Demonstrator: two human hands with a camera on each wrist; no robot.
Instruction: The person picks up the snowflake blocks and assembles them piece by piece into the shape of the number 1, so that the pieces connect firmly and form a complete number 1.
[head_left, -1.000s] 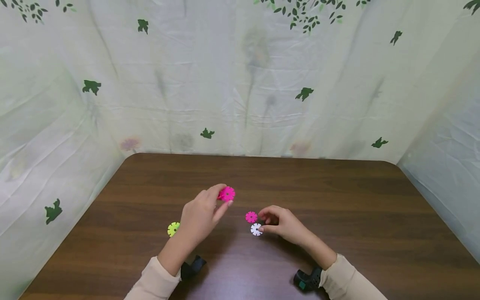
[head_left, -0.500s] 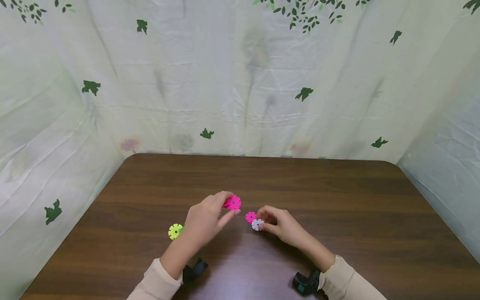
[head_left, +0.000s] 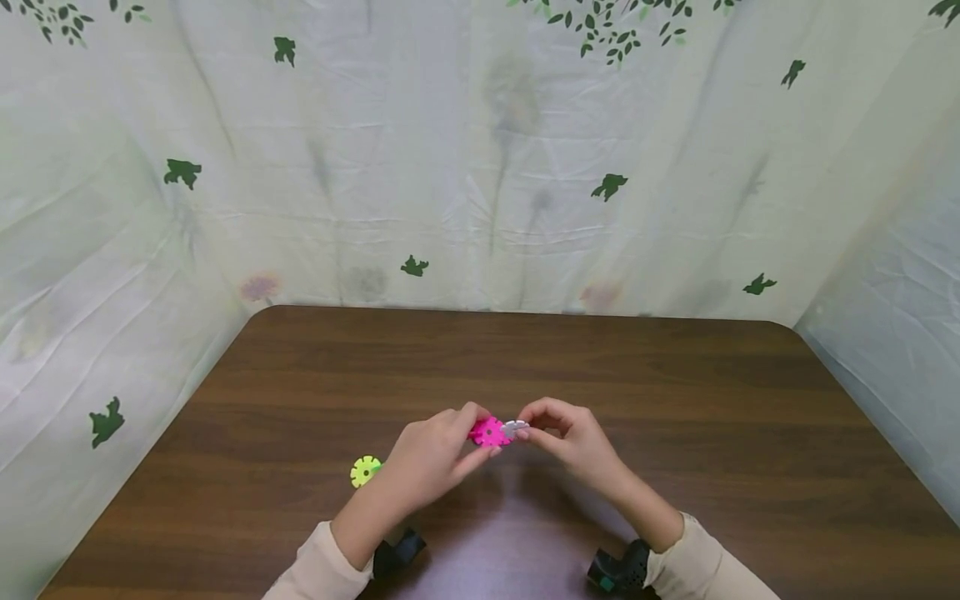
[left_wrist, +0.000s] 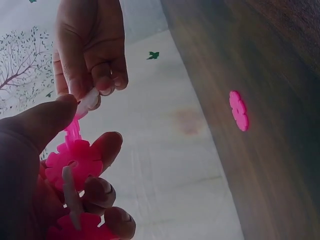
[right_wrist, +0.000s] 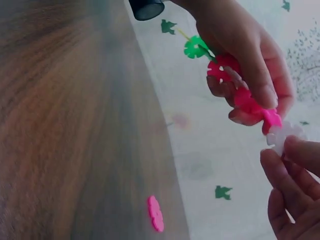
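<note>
My left hand [head_left: 431,458] grips a chain of slotted, flower-shaped plastic discs. Pink discs [left_wrist: 75,162] with a white one between them show in its palm. A green disc [right_wrist: 195,46] and a yellow disc [head_left: 365,471] stick out on the wrist side. Between thumb and curled fingers, my right hand [head_left: 577,442] pinches a white disc [right_wrist: 285,136]. Its edge meets the pink disc [right_wrist: 272,119] at the chain's end; how deep the slots sit in each other cannot be told. Both hands are above the table.
A loose pink disc [left_wrist: 239,111] lies on the brown wooden table [head_left: 675,400], hidden behind the hands in the head view. Black wrist devices [head_left: 621,568] sit below both cuffs. A pale curtain [head_left: 450,167] with leaf prints hangs behind the table.
My left hand has moved right and down with the chain. My right hand has lifted the white disc beside the loose pink one, and the white disc now meets the chain's pink end.
</note>
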